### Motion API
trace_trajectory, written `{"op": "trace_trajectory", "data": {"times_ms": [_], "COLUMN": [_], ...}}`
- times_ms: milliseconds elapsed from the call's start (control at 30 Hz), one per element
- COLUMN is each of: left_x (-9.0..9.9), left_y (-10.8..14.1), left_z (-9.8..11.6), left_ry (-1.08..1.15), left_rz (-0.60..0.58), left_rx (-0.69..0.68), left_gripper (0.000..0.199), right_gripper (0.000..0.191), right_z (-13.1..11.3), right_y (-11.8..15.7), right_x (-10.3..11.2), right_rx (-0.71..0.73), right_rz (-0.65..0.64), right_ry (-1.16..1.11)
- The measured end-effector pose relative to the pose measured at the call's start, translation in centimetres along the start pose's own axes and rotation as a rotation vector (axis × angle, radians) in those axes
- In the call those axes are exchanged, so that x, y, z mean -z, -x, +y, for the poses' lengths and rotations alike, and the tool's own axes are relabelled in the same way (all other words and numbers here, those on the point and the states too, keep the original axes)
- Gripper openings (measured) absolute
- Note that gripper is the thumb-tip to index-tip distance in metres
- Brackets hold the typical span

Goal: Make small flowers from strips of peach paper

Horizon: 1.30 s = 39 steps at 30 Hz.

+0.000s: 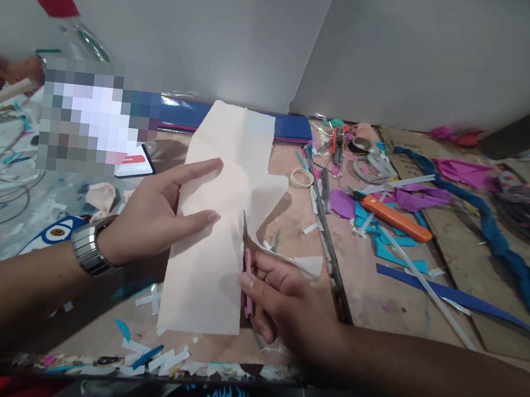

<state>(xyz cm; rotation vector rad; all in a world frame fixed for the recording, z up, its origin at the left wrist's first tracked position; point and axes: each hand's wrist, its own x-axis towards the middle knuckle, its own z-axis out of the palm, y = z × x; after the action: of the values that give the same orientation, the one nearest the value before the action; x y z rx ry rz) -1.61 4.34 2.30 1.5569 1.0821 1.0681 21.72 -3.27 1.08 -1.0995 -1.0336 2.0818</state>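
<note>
A large cream sheet of paper (212, 250), partly cut along its right side, is held above the worktable. My left hand (150, 208) grips its left side, thumb and forefinger spread on top and the other fingers hidden. My right hand (282, 301) is closed around pink-handled scissors (247, 285) at the sheet's right edge. Their dark blade (245, 227) lies against the paper, pointing away from me. A curved cut strip (305, 263) of the same paper sticks out to the right, above my right hand.
An orange utility knife (393, 216), a tape roll (302, 178) and pliers (339, 144) lie on the right among coloured scraps. A long dark metal strip (325, 236) runs beside my right hand. A phone (134, 164) is at left, partly blurred out. Paper bits line the table's front edge (133, 371).
</note>
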Motion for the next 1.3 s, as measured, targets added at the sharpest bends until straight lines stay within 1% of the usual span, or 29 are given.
{"op": "trace_trajectory", "data": {"times_ms": [100, 167, 233, 333, 400, 533, 733, 833, 933, 1067, 1300], "left_x": [-0.1, -0.2, -0.1, 0.2, 0.4, 0.6, 0.6, 0.6, 0.6, 0.4, 0.0], "left_y": [-0.1, -0.1, -0.2, -0.3, -0.3, -0.2, -0.1, 0.0, -0.1, -0.1, 0.0], "left_z": [0.2, 0.3, 0.5, 0.7, 0.7, 0.7, 0.4, 0.5, 0.7, 1.0, 1.4], "left_ry": [0.041, 0.082, 0.066, -0.068, -0.111, -0.06, 0.077, 0.079, 0.074, 0.115, 0.267], "left_rz": [-0.027, -0.047, -0.062, -0.08, -0.084, -0.113, -0.176, -0.17, -0.17, -0.161, -0.17], "left_rx": [-0.001, -0.003, -0.007, -0.036, -0.041, -0.004, 0.077, 0.083, 0.071, 0.06, 0.142], "left_gripper": [0.079, 0.076, 0.065, 0.042, 0.036, 0.038, 0.043, 0.044, 0.041, 0.041, 0.039], "right_gripper": [0.04, 0.042, 0.042, 0.038, 0.034, 0.029, 0.032, 0.032, 0.031, 0.03, 0.031], "right_z": [-0.1, -0.1, 0.0, -0.1, -0.2, -0.4, -0.3, -0.2, -0.1, -0.1, 0.1], "right_y": [-0.2, -0.3, -0.3, -0.2, -0.1, 0.0, -0.1, -0.1, -0.1, -0.1, -0.1], "right_x": [-0.3, -0.4, -0.4, -0.3, -0.3, -0.4, -0.3, -0.3, -0.3, -0.4, -0.3], "right_rx": [-0.026, -0.012, 0.008, 0.028, 0.03, 0.02, 0.016, 0.019, 0.04, 0.049, 0.058], "right_rz": [0.041, 0.054, 0.055, 0.046, 0.037, 0.017, 0.029, 0.02, 0.011, 0.011, -0.009], "right_ry": [0.004, 0.0, -0.005, 0.007, 0.021, 0.039, 0.036, 0.034, 0.017, 0.017, -0.003]}}
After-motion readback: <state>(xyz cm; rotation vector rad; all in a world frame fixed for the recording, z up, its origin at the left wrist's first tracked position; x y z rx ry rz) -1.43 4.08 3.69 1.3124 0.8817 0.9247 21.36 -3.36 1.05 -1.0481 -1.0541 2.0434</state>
